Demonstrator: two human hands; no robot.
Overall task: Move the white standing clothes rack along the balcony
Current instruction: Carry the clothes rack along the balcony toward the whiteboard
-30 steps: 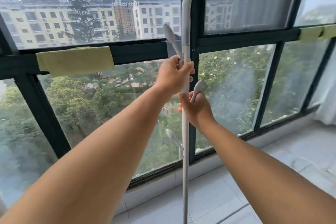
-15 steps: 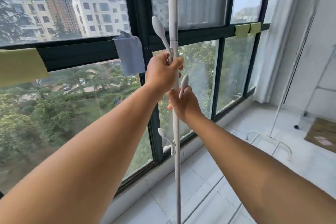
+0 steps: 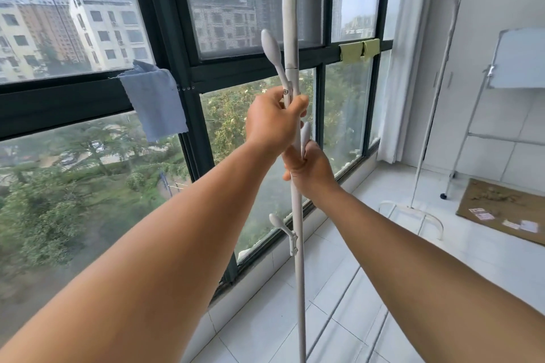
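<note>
While both hands grip the near upright of the clothes rack (image 3: 298,244), the thing to do well is keep that pole plumb and carry the whole frame level, so the far foot (image 3: 413,209) does not drag or catch on the tiled floor (image 3: 486,274). Steering it parallel to the window (image 3: 177,74) looks wise, since the pole stands just beside the glass and the side pegs (image 3: 272,51) could knock the frame. The left hand (image 3: 272,124) is wrapped tight around the pole, just below the upper peg. The right hand (image 3: 311,169) is clenched on the pole directly under the left, touching it, with a second peg poking up between its fingers. The rack's top bar runs from the pole away toward the white wall, its far upright well clear of the window.
</note>
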